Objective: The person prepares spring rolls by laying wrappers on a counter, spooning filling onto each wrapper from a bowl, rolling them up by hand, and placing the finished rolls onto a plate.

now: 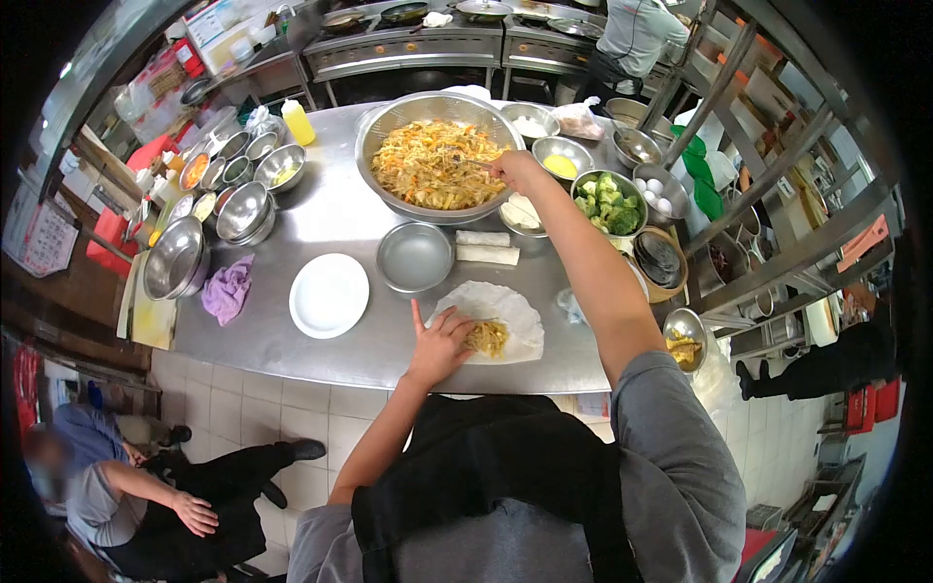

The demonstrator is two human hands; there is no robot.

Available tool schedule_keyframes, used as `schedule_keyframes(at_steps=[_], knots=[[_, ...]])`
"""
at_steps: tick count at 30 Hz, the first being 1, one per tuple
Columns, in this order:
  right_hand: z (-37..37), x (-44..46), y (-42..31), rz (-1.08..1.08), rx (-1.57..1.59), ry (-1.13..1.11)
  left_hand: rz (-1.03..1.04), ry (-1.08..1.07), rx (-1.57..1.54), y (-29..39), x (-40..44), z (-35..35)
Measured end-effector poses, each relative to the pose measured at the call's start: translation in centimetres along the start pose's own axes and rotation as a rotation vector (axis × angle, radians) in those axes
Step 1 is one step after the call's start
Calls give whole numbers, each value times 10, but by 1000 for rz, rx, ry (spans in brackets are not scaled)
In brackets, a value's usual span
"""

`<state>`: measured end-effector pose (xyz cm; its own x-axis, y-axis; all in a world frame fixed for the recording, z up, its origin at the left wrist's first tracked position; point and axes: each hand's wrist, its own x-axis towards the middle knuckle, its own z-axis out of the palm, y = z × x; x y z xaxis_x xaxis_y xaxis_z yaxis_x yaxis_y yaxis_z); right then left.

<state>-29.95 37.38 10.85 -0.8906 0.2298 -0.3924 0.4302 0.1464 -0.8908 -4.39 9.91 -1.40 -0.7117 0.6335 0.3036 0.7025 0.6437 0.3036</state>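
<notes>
My left hand lies with its fingers spread on a thin white wrapper, next to a small heap of shredded filling. My right hand reaches to the right side of a large metal colander full of shredded vegetable filling. Its fingers are curled into the filling there, and their tips are partly hidden. Two rolled spring rolls lie between the colander and the wrapper. A round metal pan stands left of the rolls.
A white plate and a purple cloth lie to the left, by several metal bowls. At the right are broccoli, eggs and a metal rack. One person stands at the stoves; another person is at lower left.
</notes>
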Motion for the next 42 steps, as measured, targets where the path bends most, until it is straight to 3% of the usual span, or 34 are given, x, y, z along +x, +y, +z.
schedule_keyframes(at_steps=[6, 9, 13, 18, 21, 27, 42], knots=[[-5, -44, -13, -18, 48, 13, -21, -67, 11, -3, 1, 6], [-10, -22, 1, -102, 133, 41, -36, -67, 15, -6, 0, 10], [-41, -92, -5, -207, 116, -55, -49, -28, -42, -7, 0, 9], [-76, -181, 53, -204, -141, -132, -107, -24, -147, -10, -3, -5], [-87, -213, 124, -174, -154, -221, -133, -29, -168, -13, -7, -14], [-73, -271, 214, -257, -459, -79, -101, -67, -161, 0, -6, -13], [-41, -316, 236, -490, -563, 194, 0, -91, -90, 8, 22, 17]])
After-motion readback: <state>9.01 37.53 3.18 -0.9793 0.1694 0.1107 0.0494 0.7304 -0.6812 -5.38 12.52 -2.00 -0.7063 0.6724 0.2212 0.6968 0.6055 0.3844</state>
